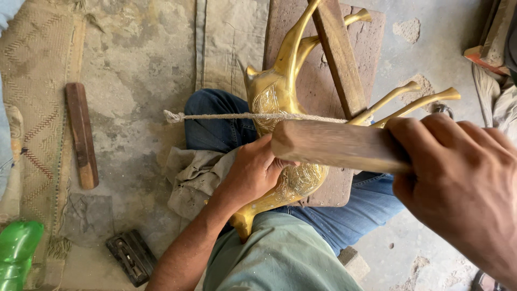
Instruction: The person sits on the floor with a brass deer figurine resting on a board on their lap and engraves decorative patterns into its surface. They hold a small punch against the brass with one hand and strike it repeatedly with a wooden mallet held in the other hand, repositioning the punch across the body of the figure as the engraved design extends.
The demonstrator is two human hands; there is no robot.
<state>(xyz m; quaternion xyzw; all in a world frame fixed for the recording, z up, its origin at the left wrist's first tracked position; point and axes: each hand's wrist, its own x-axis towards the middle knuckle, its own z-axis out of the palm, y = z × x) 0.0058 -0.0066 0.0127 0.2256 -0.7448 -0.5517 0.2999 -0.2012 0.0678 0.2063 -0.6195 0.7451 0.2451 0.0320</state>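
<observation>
our left hand [253, 172] presses fingers closed on the engraved golden brass animal figure [277, 99] lying across our lap, legs pointing right. our right hand [458, 183] grips a brown wooden mallet [334, 145], raised just above it, pointing left.

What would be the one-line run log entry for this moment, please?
left hand: pressed on brass animal figure | right hand: gripping wooden stick, raised | cord: taut across figure

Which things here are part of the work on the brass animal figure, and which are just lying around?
In use: brass animal figure, wooden mallet, cord, plank, right hand, left hand.
Lying about: wooden stick, green plastic bottle, black metal tool.
</observation>
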